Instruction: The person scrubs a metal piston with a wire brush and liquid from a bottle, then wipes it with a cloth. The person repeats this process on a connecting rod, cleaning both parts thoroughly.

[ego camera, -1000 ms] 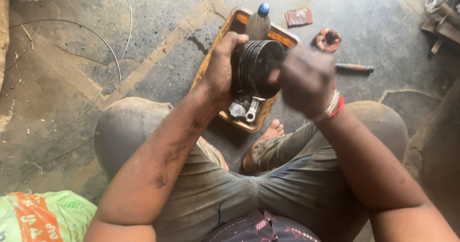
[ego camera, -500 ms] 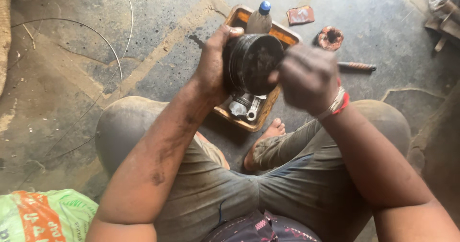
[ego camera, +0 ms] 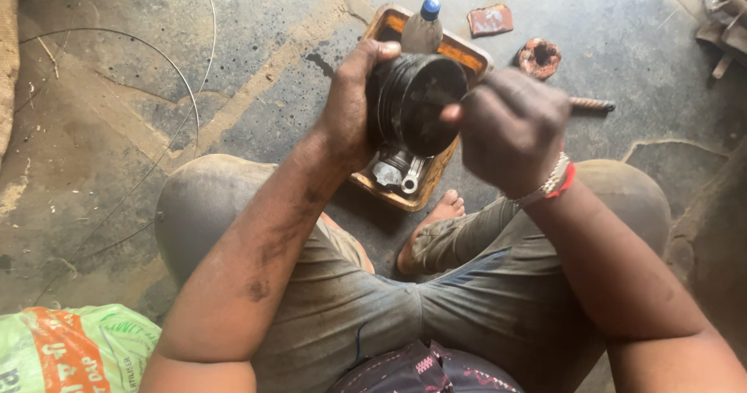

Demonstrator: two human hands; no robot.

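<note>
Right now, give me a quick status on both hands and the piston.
Left hand gripping dark piston. Right hand closed at its crown. Wooden tray with spanner directly below.

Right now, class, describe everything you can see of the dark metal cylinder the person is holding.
The piston-like cylinder is dark, greasy metal, with ring grooves running round its side and a flat, grimy round face turned toward the camera. It is held lying on its side, in the air above the wooden tray. The left hand wraps its side; the right hand is closed at its right rim, blurred.
</note>
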